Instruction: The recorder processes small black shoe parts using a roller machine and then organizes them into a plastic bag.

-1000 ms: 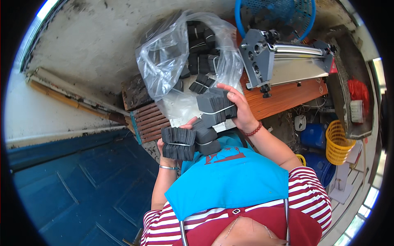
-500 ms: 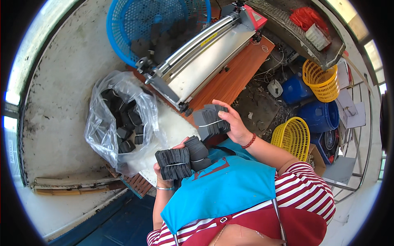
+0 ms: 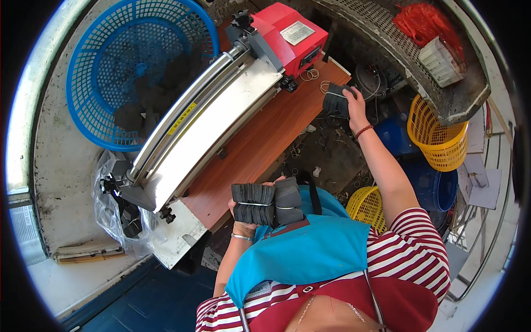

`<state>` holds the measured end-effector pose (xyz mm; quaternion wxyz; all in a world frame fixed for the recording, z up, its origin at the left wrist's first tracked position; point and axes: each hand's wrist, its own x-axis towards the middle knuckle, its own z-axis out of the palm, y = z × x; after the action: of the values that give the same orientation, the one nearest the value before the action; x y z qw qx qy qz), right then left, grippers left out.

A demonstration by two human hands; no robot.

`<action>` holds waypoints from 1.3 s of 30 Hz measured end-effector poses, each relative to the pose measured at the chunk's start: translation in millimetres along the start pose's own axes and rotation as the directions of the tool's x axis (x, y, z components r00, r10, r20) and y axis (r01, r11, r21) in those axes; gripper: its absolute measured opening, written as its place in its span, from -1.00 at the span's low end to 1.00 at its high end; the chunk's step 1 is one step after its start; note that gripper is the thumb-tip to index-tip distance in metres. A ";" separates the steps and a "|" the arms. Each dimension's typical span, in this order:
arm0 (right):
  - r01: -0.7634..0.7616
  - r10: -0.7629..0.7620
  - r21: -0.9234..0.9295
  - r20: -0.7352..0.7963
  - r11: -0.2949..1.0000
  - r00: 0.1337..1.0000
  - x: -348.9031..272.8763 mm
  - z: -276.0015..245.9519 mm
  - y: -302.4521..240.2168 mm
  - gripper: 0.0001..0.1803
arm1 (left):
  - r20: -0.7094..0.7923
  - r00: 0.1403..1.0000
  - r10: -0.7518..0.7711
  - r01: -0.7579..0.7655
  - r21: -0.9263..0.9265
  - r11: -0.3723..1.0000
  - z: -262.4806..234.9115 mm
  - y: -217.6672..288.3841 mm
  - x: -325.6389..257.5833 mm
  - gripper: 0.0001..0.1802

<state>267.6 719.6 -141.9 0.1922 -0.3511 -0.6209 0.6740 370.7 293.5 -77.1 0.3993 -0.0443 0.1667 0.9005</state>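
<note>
My left hand [image 3: 243, 227] grips two banded stacks side by side in front of the blue apron: a stack of thin dark-grey foam pieces [image 3: 253, 213] and a second dark stack [image 3: 288, 202] pressed against it. Most of the left fingers are hidden behind them. My right hand [image 3: 358, 109] is stretched out to the far right, its fingers closed on another banded stack of dark foam pieces [image 3: 334, 101]. That stack is by the end of the reddish-brown board [image 3: 260, 145], near a tan rubber band [image 3: 324, 87].
A roller machine [image 3: 213, 122] with a red end box [image 3: 296, 39] stands on the board. Behind it a blue basket [image 3: 77, 83] holds dark pieces. A clear plastic bag [image 3: 149, 235] lies left. Yellow baskets [image 3: 442, 149] and a blue barrel [image 3: 437, 185] stand right.
My right hand has swung away, far and to the right, with its stack. My left hand still holds its two stacks. The view has turned, showing more of the machine's red box.
</note>
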 end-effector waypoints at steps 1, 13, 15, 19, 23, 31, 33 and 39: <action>0.018 -0.018 -0.016 0.001 1.000 1.000 19.4 -2.9 -3.1 -0.31 | 0.066 0.998 -0.003 0.000 0.032 0.999 18.2 -5.4 15.5 0.10; -0.118 0.109 0.271 0.049 0.955 0.993 144.0 31.7 6.7 -0.31 | 0.208 0.971 -0.115 0.181 -0.337 0.924 8.9 -38.0 109.8 0.03; -0.134 0.151 0.232 -0.058 0.963 0.987 155.5 37.0 18.2 -0.29 | 0.042 0.988 -0.151 0.156 -0.308 0.938 23.1 -35.3 124.5 0.00; 0.016 -0.033 -0.191 -0.084 0.981 0.996 172.1 38.4 33.6 -0.27 | -0.129 0.972 -0.195 0.164 -0.218 0.962 51.8 -26.4 150.9 -0.07; 0.062 -0.090 -0.232 -0.115 0.971 0.989 157.3 43.4 35.2 -0.28 | -0.065 0.976 -0.207 0.193 -0.180 0.964 50.6 -23.3 162.0 -0.10; 0.108 -0.113 -0.305 0.000 0.946 0.994 176.2 14.2 31.9 -0.29 | -0.024 0.956 -0.291 0.285 -0.145 0.947 48.6 -33.6 198.7 -0.06; 0.119 -0.134 -0.283 -0.034 0.952 0.990 176.6 -5.9 37.9 -0.30 | -0.030 0.957 -0.290 0.282 -0.151 0.947 45.0 -37.8 212.4 -0.05; -0.101 0.139 -0.099 0.539 0.990 0.831 58.6 -35.9 -40.1 -0.37 | -0.057 0.987 -0.149 0.136 -0.182 0.974 50.3 -63.1 263.9 -0.04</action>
<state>246.3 791.8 -116.1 -0.0464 -0.1897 -0.6485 0.7358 241.0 535.7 -102.6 0.4513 -0.1231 0.0963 0.8786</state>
